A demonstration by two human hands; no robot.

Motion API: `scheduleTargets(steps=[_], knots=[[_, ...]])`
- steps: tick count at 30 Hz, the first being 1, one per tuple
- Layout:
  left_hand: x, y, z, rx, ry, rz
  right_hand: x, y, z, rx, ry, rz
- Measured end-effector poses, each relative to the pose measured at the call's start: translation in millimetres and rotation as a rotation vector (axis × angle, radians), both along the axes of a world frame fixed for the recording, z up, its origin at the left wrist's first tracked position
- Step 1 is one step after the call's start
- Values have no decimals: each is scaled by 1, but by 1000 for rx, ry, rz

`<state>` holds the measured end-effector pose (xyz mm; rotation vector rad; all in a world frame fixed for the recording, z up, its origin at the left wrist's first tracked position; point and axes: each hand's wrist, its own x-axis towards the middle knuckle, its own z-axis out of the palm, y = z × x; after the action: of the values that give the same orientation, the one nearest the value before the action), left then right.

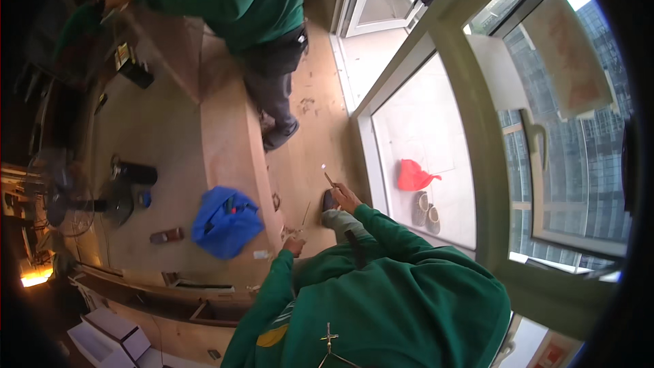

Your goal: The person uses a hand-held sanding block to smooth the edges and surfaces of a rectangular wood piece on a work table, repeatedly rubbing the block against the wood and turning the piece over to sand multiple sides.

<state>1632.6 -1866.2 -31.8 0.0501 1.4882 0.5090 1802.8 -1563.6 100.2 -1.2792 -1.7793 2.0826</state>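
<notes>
My right hand point(347, 199) is closed around a short, thin brownish stick point(330, 180), whose exact kind I cannot make out. A small white spot shows just beyond the stick's far end. Lower and to the left, my left hand point(294, 244) is closed, with a thin dark rod point(306, 214) pointing up from it; the rod's kind is unclear. My left hand is beside the edge of the wooden surface, near a blue cloth bag point(226, 223) with things in its opening. Both hands are in front of me, above the wooden floor point(310, 143), and apart.
A co-worker in a green top point(262, 10) stands ahead on the left, arm stretched left. Window frames point(443, 48) run along my right; beyond the glass lie a red bag point(414, 175) and a pair of shoes point(427, 210). A fan point(65, 194) stands far left.
</notes>
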Motion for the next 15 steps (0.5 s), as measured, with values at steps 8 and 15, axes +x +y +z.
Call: scheduleTargets(steps=[8,15], knots=[[0,313,146,266,441,-417,16,228,22,29,-51,-468],[-55,470,171,496,414,-520,-40,361,12,-176,-18,-659]])
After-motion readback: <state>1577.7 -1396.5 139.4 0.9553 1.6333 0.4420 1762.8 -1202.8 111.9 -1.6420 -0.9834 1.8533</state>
